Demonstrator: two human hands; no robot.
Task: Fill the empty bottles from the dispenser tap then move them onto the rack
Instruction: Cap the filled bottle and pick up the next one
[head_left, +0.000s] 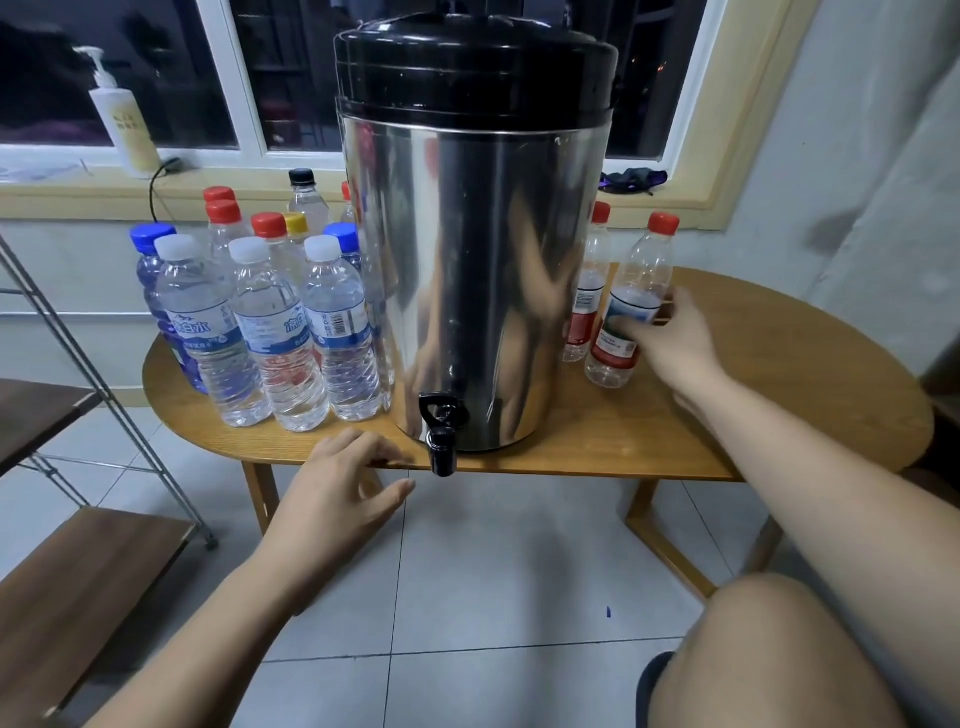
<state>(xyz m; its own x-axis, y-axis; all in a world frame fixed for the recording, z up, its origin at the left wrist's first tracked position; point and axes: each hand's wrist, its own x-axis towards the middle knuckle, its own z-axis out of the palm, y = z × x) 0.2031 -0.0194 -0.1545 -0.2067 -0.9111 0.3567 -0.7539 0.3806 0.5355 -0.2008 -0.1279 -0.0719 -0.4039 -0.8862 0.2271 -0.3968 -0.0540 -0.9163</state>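
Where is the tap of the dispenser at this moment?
In the head view, the black tap sits low on the front of the steel dispenser, overhanging the near edge of the table, just right of the left hand.

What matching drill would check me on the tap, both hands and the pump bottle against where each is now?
Things:
1. tap
2. right hand
3. left hand
4. pump bottle

Places:
A. on the window sill
B. round the red-capped bottle right of the dispenser
C. overhanging the table front edge
D. at the table edge left of the tap, holding nothing

Pairs: 1-C, 2-B, 3-D, 4-A
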